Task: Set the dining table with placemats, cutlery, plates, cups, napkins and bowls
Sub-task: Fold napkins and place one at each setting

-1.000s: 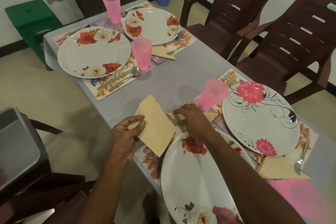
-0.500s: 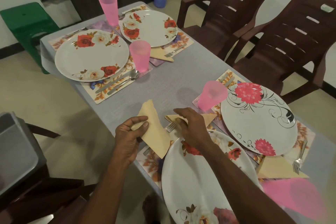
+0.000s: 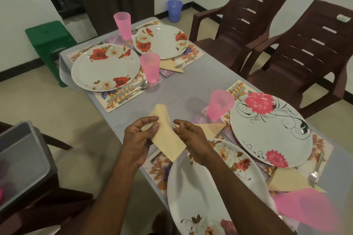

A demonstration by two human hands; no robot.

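Yellow napkin (image 3: 168, 139) held up, bent, above near plate (image 3: 210, 187); second folded napkin (image 3: 210, 128) flat on table.

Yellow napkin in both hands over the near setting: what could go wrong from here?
1. The yellow paper napkin is held above the near white floral plate by the left hand and right hand; it may land on the plate, not the placemat.
2. The right hand is close to the pink plastic cup; a sweep could tip it.

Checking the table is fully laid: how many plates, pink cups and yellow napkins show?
Plates: 4
Pink cups: 5 (one blurred)
Yellow napkins: 4
Total: 13
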